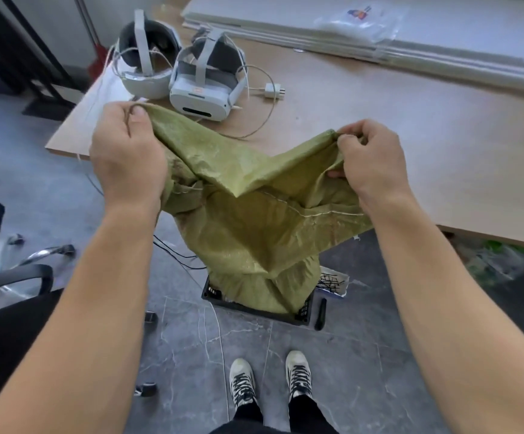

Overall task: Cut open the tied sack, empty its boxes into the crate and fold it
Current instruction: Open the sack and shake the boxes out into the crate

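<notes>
Hands held up the olive-green woven plastic sack in front of the light wooden table. The left hand was closed on one upper corner of the sack, with the thumb pressed on the fabric, and the right hand pinched the other upper corner with its fingers curled together. Between the two hands the top edge sagged in a fold, and a white stitched seam ran across the fabric below it. The lower end of the sack hung down into the black plastic lattice crate on the grey marble-pattern floor, just off the table's near edge. What lay inside the crate was hidden by the sack. Two white headsets with cables stood near the table's left corner.
</notes>
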### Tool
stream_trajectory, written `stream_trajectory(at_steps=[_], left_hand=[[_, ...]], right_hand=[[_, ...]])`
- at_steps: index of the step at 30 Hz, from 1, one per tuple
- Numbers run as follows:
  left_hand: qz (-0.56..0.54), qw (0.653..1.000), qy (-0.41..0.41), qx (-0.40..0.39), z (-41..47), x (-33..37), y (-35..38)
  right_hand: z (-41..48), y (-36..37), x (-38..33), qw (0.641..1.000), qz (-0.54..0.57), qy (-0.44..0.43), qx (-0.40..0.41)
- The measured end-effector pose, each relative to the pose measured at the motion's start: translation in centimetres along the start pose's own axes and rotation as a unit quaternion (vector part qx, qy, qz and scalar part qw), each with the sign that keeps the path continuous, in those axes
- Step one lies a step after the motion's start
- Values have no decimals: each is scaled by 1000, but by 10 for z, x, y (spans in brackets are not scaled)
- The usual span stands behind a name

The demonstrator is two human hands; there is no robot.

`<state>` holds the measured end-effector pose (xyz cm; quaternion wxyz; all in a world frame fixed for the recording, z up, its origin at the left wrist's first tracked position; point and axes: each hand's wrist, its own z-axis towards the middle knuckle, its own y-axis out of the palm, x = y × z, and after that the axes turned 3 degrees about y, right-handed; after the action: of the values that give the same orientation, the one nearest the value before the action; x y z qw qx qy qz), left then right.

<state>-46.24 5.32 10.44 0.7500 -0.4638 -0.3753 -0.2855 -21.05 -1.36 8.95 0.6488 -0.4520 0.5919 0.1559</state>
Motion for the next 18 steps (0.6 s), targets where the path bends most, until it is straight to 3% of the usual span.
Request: stream_trajectory(at_steps=[4, 8, 12, 18], left_hand=[[-14, 1000, -18, -1, -2, 0, 1], [-71, 996, 5, 55, 5, 12, -7], [-69, 997, -18, -8, 2, 19, 1], [-116, 993, 25, -6, 3, 47, -15]], right_hand=[[-1, 2, 1, 1000, 3, 11, 4], [0, -5, -13, 998, 33, -26, 39], [-1, -1, -20, 1000, 18, -2, 11], [0, -10, -38, 998, 45, -37, 7]])
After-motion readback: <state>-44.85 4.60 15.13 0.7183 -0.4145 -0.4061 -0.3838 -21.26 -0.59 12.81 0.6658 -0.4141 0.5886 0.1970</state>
